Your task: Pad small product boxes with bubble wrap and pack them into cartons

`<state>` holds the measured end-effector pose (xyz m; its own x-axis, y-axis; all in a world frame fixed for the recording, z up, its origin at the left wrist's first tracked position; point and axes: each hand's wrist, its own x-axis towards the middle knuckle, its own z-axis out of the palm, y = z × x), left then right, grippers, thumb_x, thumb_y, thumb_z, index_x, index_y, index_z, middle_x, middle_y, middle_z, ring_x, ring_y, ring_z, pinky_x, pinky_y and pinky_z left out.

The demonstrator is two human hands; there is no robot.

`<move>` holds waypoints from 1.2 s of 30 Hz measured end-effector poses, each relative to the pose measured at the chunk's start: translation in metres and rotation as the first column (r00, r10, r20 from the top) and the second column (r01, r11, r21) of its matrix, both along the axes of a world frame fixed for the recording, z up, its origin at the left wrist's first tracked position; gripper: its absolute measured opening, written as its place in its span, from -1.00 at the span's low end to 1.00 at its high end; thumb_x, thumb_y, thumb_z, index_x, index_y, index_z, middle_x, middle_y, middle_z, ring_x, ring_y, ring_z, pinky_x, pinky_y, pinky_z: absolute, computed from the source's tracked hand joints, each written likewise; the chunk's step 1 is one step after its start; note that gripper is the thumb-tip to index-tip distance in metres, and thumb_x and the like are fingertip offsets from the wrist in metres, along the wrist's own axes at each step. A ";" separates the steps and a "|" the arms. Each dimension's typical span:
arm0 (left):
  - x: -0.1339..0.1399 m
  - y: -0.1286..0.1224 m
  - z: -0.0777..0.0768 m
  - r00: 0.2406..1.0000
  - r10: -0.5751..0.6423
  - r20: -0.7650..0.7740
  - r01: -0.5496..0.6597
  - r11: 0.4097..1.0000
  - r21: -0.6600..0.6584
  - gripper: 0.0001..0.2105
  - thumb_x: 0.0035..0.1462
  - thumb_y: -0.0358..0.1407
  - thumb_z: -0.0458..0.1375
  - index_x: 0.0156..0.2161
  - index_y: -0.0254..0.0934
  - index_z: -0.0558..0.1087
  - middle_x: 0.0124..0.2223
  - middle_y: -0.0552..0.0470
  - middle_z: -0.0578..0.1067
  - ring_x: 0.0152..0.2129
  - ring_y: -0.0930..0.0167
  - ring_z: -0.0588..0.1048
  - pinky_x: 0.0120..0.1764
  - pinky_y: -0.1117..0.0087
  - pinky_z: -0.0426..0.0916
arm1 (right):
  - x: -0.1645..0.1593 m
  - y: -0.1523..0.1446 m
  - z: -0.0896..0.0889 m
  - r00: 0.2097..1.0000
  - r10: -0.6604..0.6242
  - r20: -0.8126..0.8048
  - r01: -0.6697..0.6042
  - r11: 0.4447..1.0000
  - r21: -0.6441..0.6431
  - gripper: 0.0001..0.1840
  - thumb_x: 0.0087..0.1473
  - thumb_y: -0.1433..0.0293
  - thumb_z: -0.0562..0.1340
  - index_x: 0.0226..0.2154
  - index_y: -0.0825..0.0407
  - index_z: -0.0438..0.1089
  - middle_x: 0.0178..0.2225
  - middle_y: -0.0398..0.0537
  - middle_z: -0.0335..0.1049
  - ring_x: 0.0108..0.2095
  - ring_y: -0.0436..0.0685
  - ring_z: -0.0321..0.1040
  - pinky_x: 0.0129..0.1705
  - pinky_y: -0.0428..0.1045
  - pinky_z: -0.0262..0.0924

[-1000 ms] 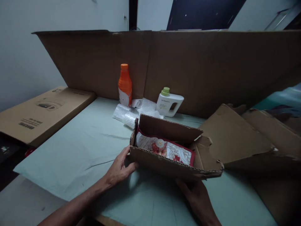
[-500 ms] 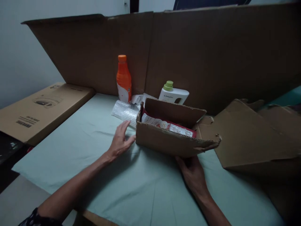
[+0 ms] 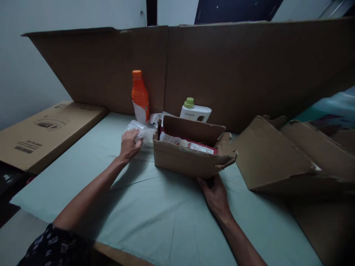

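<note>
Nearest is the R hand (image 3: 216, 197), half curled at the near bottom edge of the small box (image 3: 181, 159); its fingers are partly hidden there, so cannot tell if it grips. The small box stands open on the bench (image 3: 177, 225), w/ a red-and-white packet (image 3: 191, 143) lying inside. Just beyond its L end, the L hand (image 3: 129, 145) is closed on the bubble wrap (image 3: 148, 134). On the R side is a big open box (image 3: 274, 155), on the L side a flat box (image 3: 58, 127) w/ printing. Behind the wrap stands an orange bottle (image 3: 140, 96); the small box blocks the lower part of a white bottle (image 3: 202, 110). Farther back rises a cardboard sheet (image 3: 235, 70).

Compared w/ 0.5 sec ago, L hand went from beside the small box to the wrap; R hand stays at the same edge. 1 sec ago, the white bottle was seen whole.

Count: 2 hands, 2 bottles, 1 packet, 1 small box, 1 flat box; wrap pcs cannot be counted.
</note>
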<state>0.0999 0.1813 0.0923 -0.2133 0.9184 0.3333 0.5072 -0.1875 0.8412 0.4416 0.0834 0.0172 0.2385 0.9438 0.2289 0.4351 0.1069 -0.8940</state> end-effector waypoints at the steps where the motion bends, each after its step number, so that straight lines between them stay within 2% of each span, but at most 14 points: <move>1: -0.008 -0.016 0.005 0.996 0.040 0.080 -0.039 0.999 -0.009 -0.77 -0.05 -0.28 0.23 -0.22 -0.27 0.49 -0.02 -0.14 0.57 0.15 0.07 0.37 0.25 0.03 0.14 | 0.000 0.000 0.000 1.000 0.004 0.003 -0.004 1.000 0.007 -0.41 0.02 0.05 0.30 0.00 0.04 0.32 -0.04 0.14 0.52 -0.06 0.31 0.46 -0.03 0.16 0.37; 4: -0.023 -0.075 0.016 0.940 0.090 0.328 -0.066 0.994 -0.084 -0.68 -0.01 -0.11 0.18 -0.19 -0.28 0.45 -0.20 -0.06 0.59 -0.16 0.19 0.54 -0.08 0.20 0.42 | 0.001 0.003 -0.003 1.000 0.015 0.008 -0.015 1.000 0.018 -0.42 0.01 0.03 0.31 -0.02 0.04 0.33 -0.05 0.14 0.52 -0.08 0.31 0.46 -0.05 0.16 0.38; 7: -0.014 -0.131 0.012 0.854 0.060 0.516 0.039 0.983 -0.179 -0.62 -0.06 -0.04 0.20 -0.22 -0.30 0.47 -0.31 -0.06 0.59 -0.39 0.27 0.56 -0.35 0.31 0.44 | 0.000 0.008 -0.005 1.000 0.016 0.009 -0.016 1.000 0.001 -0.38 -0.05 0.00 0.32 -0.05 0.06 0.34 -0.08 0.18 0.52 -0.10 0.33 0.46 -0.06 0.20 0.37; 9: 0.001 -0.158 0.003 0.773 0.042 0.633 0.139 0.963 -0.232 -0.65 -0.09 -0.07 0.24 -0.27 -0.31 0.49 -0.33 -0.07 0.60 -0.43 0.27 0.57 -0.39 0.32 0.44 | 0.001 0.009 -0.003 0.999 0.026 -0.018 -0.027 1.000 -0.007 -0.30 -0.10 -0.02 0.34 -0.02 0.09 0.34 -0.04 0.23 0.51 -0.06 0.35 0.45 -0.01 0.24 0.35; 10: 0.009 -0.168 -0.002 0.701 0.042 0.712 0.198 0.947 -0.251 -0.67 -0.09 -0.09 0.27 -0.28 -0.31 0.50 -0.33 -0.07 0.61 -0.41 0.26 0.59 -0.36 0.32 0.45 | 0.002 0.008 -0.001 0.998 0.036 -0.044 -0.036 0.999 -0.016 -0.25 -0.13 -0.02 0.35 0.01 0.10 0.33 -0.01 0.25 0.49 -0.03 0.37 0.44 0.03 0.26 0.34; 13: 0.029 -0.186 -0.014 0.401 0.096 0.911 0.360 0.898 -0.253 -0.72 -0.10 -0.20 0.32 -0.26 -0.29 0.53 -0.27 -0.05 0.64 -0.26 0.21 0.62 -0.20 0.27 0.49 | 0.013 -0.010 0.014 0.995 0.009 -0.096 -0.016 0.998 -0.063 -0.13 -0.15 -0.01 0.39 0.13 0.11 0.30 0.08 0.28 0.44 0.06 0.39 0.42 0.13 0.30 0.28; 15: 0.036 -0.192 -0.019 0.286 0.122 0.950 0.409 0.881 -0.236 -0.73 -0.10 -0.23 0.33 -0.26 -0.29 0.53 -0.23 -0.06 0.65 -0.18 0.17 0.61 -0.12 0.23 0.48 | 0.021 -0.034 0.027 0.994 -0.012 -0.107 0.003 0.997 -0.083 -0.17 -0.09 -0.02 0.39 0.14 0.05 0.32 0.14 0.25 0.40 0.10 0.38 0.40 0.16 0.31 0.26; 18: 0.046 -0.195 -0.020 0.238 0.089 0.967 0.481 0.854 -0.197 -0.76 -0.08 -0.22 0.31 -0.29 -0.29 0.53 -0.24 -0.06 0.65 -0.11 0.12 0.59 -0.05 0.18 0.46 | 0.019 -0.075 0.046 0.977 0.110 -0.181 -0.138 0.979 -0.151 -0.21 -0.03 -0.05 0.38 0.16 -0.02 0.34 0.19 0.23 0.37 0.14 0.37 0.39 0.13 0.28 0.31; 21: 0.062 -0.195 -0.020 0.202 0.056 0.978 0.549 0.820 -0.161 -0.79 -0.08 -0.20 0.31 -0.33 -0.27 0.51 -0.29 -0.02 0.64 -0.09 0.12 0.59 -0.01 0.16 0.44 | -0.004 -0.103 0.058 0.881 0.296 -0.369 -0.397 0.886 -0.239 -0.04 -0.10 -0.14 0.39 0.24 -0.02 0.28 0.19 0.29 0.37 0.15 0.41 0.38 0.04 0.26 0.39; 24: 0.080 -0.196 -0.022 0.160 0.068 0.985 0.587 0.796 -0.150 -0.77 -0.08 -0.19 0.34 -0.32 -0.26 0.51 -0.28 -0.02 0.65 -0.07 0.12 0.58 0.02 0.15 0.43 | -0.032 -0.109 0.065 0.782 0.403 -0.475 -0.536 0.823 -0.186 0.07 -0.12 -0.21 0.36 0.31 -0.03 0.18 0.22 0.24 0.35 0.19 0.40 0.35 0.14 0.26 0.32; 26: 0.088 -0.196 -0.024 0.135 0.076 0.988 0.623 0.769 -0.145 -0.71 -0.06 -0.16 0.35 -0.25 -0.28 0.52 -0.22 -0.05 0.65 -0.05 0.11 0.57 0.03 0.14 0.42 | -0.045 -0.105 0.069 0.782 0.402 -0.476 -0.520 0.842 -0.144 0.12 -0.12 -0.19 0.38 0.35 -0.03 0.10 0.25 0.22 0.32 0.21 0.38 0.33 0.20 0.26 0.25; 30: 0.084 -0.198 -0.026 0.097 0.092 0.991 0.694 0.708 -0.134 -0.45 -0.01 0.05 0.31 -0.03 -0.34 0.49 -0.11 -0.17 0.63 0.00 0.05 0.54 0.03 0.09 0.42 | -0.058 -0.095 0.072 0.903 0.250 -0.349 -0.332 0.922 -0.198 0.12 -0.17 -0.05 0.46 0.32 0.05 0.09 0.19 0.28 0.36 0.11 0.38 0.41 0.15 0.25 0.31; 33: 0.067 -0.203 -0.024 0.083 0.141 0.986 0.665 0.729 -0.160 -0.28 0.01 0.25 0.22 0.06 -0.33 0.44 -0.08 -0.21 0.61 -0.01 0.03 0.54 -0.02 0.06 0.44 | -0.061 -0.093 0.068 0.925 0.228 -0.303 -0.290 0.940 -0.177 -0.10 -0.07 0.02 0.41 0.24 0.01 0.19 0.12 0.19 0.43 0.04 0.32 0.46 0.08 0.21 0.37; 36: 0.051 -0.209 -0.024 0.118 0.166 0.979 0.615 0.762 -0.204 -0.16 -0.09 0.30 0.25 0.14 -0.28 0.37 -0.07 -0.19 0.59 -0.08 0.06 0.56 -0.08 0.10 0.46 | -0.056 -0.095 0.060 0.913 0.188 -0.363 -0.266 0.947 -0.179 -0.13 -0.01 0.03 0.37 0.26 -0.01 0.15 0.04 0.15 0.48 -0.07 0.26 0.51 -0.06 0.16 0.45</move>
